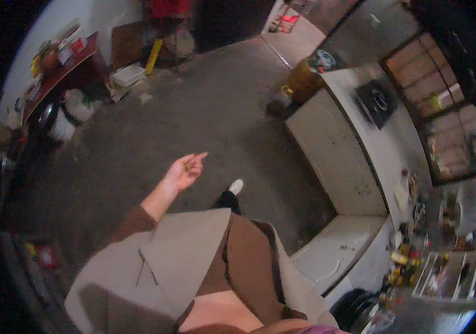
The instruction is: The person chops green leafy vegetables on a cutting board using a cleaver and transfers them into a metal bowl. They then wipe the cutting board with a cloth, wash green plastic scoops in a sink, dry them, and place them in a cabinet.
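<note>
My left hand (185, 170) is held out over the dark floor, palm partly up, with a small yellow-green thing in it, too blurred to name; the index finger points outward. A brown sleeve (135, 221) covers the upper part of that forearm. My right hand is out of view. Below are a loose beige and brown garment (187, 234) and a white shoe (236, 187) on one foot, on the dark floor (204, 104).
To the right run white cabinets (334, 150) under a counter with a stove (375, 102). A gas cylinder (304, 79) stands at the counter's far end. A dish rack (451, 275) is at the lower right. At the left are a loaded table (60, 75) and a white tray (129, 75).
</note>
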### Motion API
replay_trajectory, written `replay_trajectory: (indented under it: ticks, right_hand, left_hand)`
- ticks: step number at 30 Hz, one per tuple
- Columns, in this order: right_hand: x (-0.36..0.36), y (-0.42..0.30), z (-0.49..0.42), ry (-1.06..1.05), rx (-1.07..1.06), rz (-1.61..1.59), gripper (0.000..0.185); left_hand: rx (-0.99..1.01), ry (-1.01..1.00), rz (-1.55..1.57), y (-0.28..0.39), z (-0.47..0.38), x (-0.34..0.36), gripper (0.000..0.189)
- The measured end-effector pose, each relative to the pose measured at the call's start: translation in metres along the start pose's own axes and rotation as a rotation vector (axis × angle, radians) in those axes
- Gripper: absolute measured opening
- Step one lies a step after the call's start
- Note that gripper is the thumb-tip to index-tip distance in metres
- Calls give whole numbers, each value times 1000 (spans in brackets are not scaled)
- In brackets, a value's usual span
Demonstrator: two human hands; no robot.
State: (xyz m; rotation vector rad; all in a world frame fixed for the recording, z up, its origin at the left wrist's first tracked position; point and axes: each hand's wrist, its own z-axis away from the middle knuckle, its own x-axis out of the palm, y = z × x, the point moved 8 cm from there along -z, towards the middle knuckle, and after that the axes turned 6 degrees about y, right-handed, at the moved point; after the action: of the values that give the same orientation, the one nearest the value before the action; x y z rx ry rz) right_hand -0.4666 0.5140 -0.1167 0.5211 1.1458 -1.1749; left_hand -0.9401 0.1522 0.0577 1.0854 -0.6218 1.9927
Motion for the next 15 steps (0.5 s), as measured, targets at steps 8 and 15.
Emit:
replay_trajectory:
  ticks: [8,15]
  right_hand:
    - [-45,-232,-251,-303,-243,7,39]
    - [-85,-522,-399,-434,-387,-179,35]
  left_hand:
    - [241,-300,-43,112,-124,225,48]
    - [427,-325,-23,241,-220,297,48]
